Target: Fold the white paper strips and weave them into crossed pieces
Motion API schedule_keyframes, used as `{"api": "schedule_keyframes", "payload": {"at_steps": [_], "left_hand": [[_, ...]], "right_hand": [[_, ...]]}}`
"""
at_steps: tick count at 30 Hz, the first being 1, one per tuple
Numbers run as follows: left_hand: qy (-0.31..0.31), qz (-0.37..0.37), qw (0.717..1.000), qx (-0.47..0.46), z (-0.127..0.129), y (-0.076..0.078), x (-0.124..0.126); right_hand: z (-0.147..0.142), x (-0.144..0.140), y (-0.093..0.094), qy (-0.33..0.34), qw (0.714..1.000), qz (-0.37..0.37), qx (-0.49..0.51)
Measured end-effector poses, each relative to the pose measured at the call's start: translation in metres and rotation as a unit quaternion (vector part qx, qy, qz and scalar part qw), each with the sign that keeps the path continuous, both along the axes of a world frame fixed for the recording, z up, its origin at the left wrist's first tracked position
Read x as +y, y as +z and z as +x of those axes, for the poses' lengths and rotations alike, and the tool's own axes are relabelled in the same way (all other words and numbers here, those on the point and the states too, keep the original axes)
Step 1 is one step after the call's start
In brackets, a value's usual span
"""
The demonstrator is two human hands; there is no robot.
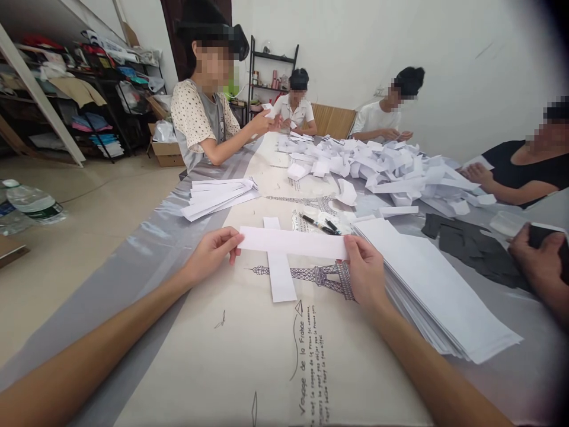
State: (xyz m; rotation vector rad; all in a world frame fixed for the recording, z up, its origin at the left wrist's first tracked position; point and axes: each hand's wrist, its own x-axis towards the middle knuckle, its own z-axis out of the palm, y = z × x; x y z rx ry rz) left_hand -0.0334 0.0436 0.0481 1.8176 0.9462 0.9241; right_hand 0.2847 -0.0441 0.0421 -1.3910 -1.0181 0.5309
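A white paper strip (293,242) is stretched level between my two hands, above the table. My left hand (216,252) pinches its left end between thumb and fingers. At the right end, my right hand (365,267) grips it the same way. Beneath the held strip, a second paper strip (283,279) lies crosswise on the printed tablecloth (231,362). To the right of my right hand rests a stack of long white paper sheets (444,290). Two dark pens (317,223) lie just beyond the held strip.
Loose paper strips (220,196) lie at the left edge. A big heap of folded paper pieces (377,163) covers the far right. Dark grey sheets (475,246) lie at right, near another person's hand (540,255) holding a phone. Several people sit around the table.
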Motion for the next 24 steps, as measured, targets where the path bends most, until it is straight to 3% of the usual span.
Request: {"api": "schedule_keyframes", "payload": {"at_steps": [24], "left_hand": [[-0.052, -0.122, 0.99, -0.045, 0.0068, 0.0021, -0.0069]], "right_hand": [[0.0064, -0.0042, 0.0043, -0.03, 1.0, -0.001, 0.002]]}}
